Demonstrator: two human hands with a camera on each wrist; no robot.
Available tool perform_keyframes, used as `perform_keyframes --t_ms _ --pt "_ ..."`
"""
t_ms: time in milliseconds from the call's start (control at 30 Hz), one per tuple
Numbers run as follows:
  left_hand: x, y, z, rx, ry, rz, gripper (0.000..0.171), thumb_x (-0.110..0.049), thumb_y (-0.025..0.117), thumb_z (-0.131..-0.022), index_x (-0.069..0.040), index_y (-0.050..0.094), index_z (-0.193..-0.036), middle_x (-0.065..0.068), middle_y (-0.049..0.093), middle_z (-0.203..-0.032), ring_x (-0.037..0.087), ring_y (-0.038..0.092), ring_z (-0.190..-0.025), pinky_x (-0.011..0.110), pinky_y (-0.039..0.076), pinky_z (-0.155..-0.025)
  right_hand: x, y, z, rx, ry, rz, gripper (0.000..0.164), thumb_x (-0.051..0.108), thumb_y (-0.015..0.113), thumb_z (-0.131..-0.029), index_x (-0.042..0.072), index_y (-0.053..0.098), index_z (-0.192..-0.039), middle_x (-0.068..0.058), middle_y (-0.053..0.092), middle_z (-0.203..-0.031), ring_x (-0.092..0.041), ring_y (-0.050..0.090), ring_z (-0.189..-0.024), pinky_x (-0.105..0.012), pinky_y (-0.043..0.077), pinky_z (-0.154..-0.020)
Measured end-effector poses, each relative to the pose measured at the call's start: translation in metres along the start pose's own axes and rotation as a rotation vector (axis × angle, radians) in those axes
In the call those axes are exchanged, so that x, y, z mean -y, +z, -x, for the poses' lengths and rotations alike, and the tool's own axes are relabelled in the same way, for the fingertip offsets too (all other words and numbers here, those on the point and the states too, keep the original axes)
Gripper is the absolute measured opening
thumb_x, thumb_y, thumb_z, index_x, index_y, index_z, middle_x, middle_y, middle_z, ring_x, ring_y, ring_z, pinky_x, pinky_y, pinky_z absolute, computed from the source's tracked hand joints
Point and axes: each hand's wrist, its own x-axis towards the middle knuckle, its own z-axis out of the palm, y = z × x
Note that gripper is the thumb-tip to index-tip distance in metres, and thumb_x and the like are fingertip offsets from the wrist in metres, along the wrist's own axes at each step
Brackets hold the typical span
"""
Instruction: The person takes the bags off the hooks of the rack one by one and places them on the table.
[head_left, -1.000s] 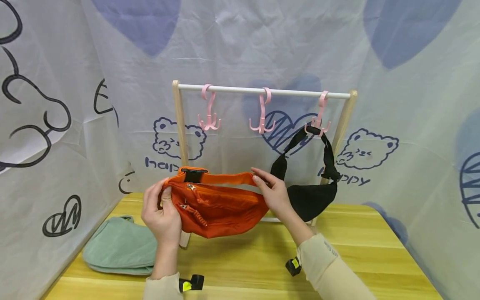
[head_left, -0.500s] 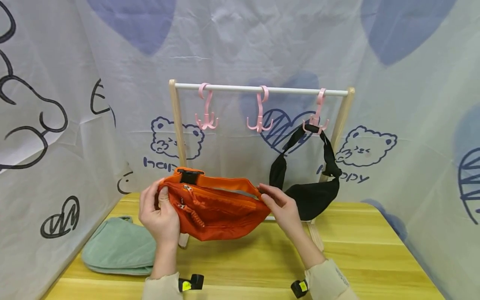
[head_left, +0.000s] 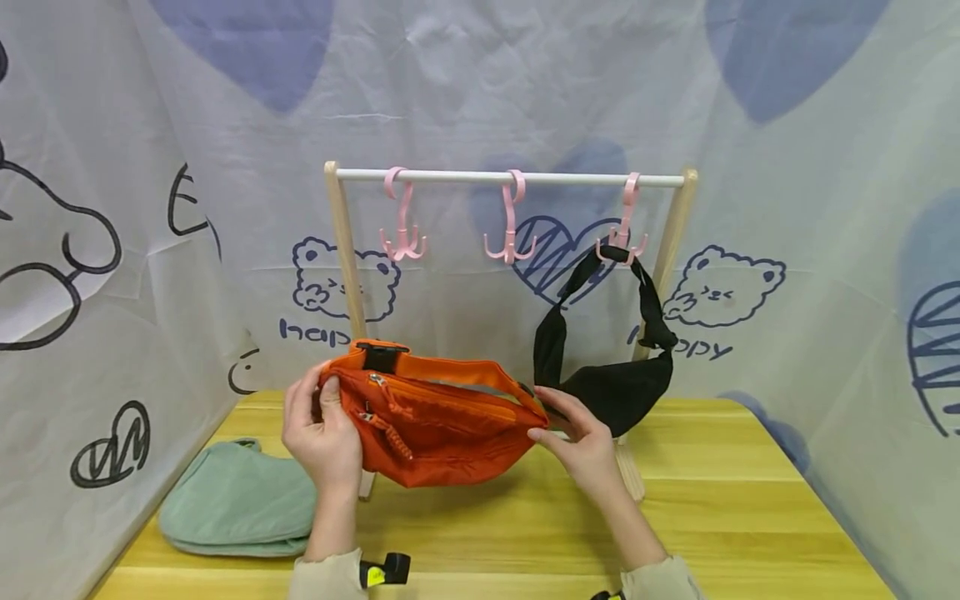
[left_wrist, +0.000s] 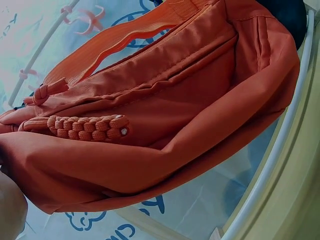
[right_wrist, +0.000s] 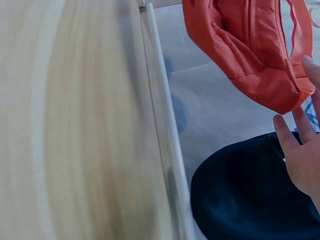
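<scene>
An orange waist bag (head_left: 442,425) with a black buckle and cord zipper pulls is held up over the table in the head view, its strap along the top. My left hand (head_left: 324,437) pinches its left end, thumb in front. At the opposite end, my right hand (head_left: 581,442) has the bag's corner between thumb and fingers; the right wrist view shows those fingers fairly straight. The bag (left_wrist: 165,105) fills much of the left wrist view, where only a sliver of my left hand (left_wrist: 11,207) appears. Fingers behind the fabric are partly hidden.
A white-barred wooden rack (head_left: 450,176) carries pink hooks; the left hook (head_left: 403,233) and middle hook (head_left: 510,237) bear nothing. A black bag (head_left: 618,396) hangs from the right hook (head_left: 628,208), just behind my right hand. A green bag (head_left: 236,500) lies on the table's left.
My right hand has slid from the strap down and right to the bag's right end. The strap now lies nearer the bag's top edge. My left hand keeps its hold.
</scene>
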Motion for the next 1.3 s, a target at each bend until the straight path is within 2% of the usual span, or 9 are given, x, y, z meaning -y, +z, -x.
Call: perform_keyframes --t_ms 133,267,500,733,933,1133,1200,1300 --pt "0.000 0.001 0.002 0.010 -0.029 0.014 0.020 -0.005 0.068 -0.097 0.005 0.076 -0.113 0.002 0.067 -0.102 0.006 0.064 -0.091 0.016 0.053 -0.079 -0.004 0.000 0.005 -0.032 0.024 0.003 0.052 -0.008 0.078 -0.088 0.000 0.065 -0.138 -0.017 0.062 -0.139 -0.015 0.064 -0.124 -0.029 0.053 -0.103" --pt "-0.001 0.003 0.005 0.018 -0.054 0.018 0.019 -0.003 0.068 -0.098 0.004 0.077 -0.113 -0.001 0.067 -0.102 0.007 0.064 -0.091 0.016 0.053 -0.079 -0.008 0.000 0.008 -0.082 0.047 0.020 0.046 -0.010 0.076 -0.088 -0.004 0.067 -0.133 -0.011 0.066 -0.132 -0.008 0.066 -0.117 -0.024 0.056 -0.097" --pt "0.001 0.006 0.010 0.062 -0.090 0.005 0.021 -0.004 0.067 -0.098 0.001 0.077 -0.117 0.001 0.067 -0.103 0.008 0.063 -0.089 0.015 0.052 -0.076 -0.007 -0.005 0.012 -0.148 0.010 0.023 0.037 -0.012 0.072 -0.091 -0.006 0.070 -0.128 -0.002 0.071 -0.125 -0.007 0.067 -0.112 -0.020 0.058 -0.089" --pt "0.002 0.006 0.011 0.109 -0.089 0.013 0.025 0.001 0.068 -0.097 -0.001 0.077 -0.120 0.008 0.069 -0.105 0.006 0.065 -0.093 0.014 0.054 -0.081 -0.001 -0.014 0.012 -0.187 0.039 0.019 0.036 -0.009 0.073 -0.092 -0.005 0.071 -0.127 0.006 0.073 -0.123 -0.007 0.069 -0.111 -0.020 0.058 -0.088" --pt "0.006 0.006 0.009 0.218 -0.070 -0.007 0.027 0.003 0.069 -0.096 -0.001 0.077 -0.122 0.019 0.070 -0.107 0.003 0.064 -0.097 0.012 0.052 -0.082 0.001 -0.023 0.013 -0.230 0.027 0.013 0.034 -0.014 0.070 -0.091 -0.009 0.071 -0.125 0.005 0.075 -0.120 -0.006 0.070 -0.106 -0.019 0.058 -0.087" --pt "0.014 -0.001 0.005 0.340 -0.024 -0.046 0.029 0.008 0.071 -0.093 0.001 0.077 -0.120 0.021 0.072 -0.105 0.001 0.060 -0.091 0.009 0.047 -0.075 0.002 -0.031 0.013 -0.232 0.086 0.029 0.032 -0.009 0.071 -0.094 -0.007 0.071 -0.126 0.011 0.075 -0.116 -0.002 0.071 -0.099 -0.018 0.059 -0.082" --pt "0.016 -0.005 0.003 0.402 -0.041 -0.061 0.029 0.006 0.071 -0.094 -0.001 0.077 -0.121 0.018 0.072 -0.106 0.001 0.058 -0.081 0.009 0.046 -0.068 0.001 -0.033 0.012 -0.227 0.102 0.032 0.032 -0.008 0.071 -0.094 -0.008 0.070 -0.126 0.012 0.076 -0.115 -0.002 0.071 -0.097 -0.018 0.059 -0.081" --pt "0.020 -0.011 0.000 0.503 -0.104 -0.088 0.028 -0.001 0.070 -0.097 -0.006 0.077 -0.123 0.013 0.072 -0.107 0.002 0.055 -0.068 0.010 0.046 -0.058 0.000 -0.038 0.012 -0.216 0.126 0.051 0.031 -0.005 0.071 -0.095 -0.008 0.070 -0.127 0.012 0.076 -0.113 -0.002 0.071 -0.094 -0.017 0.059 -0.079"
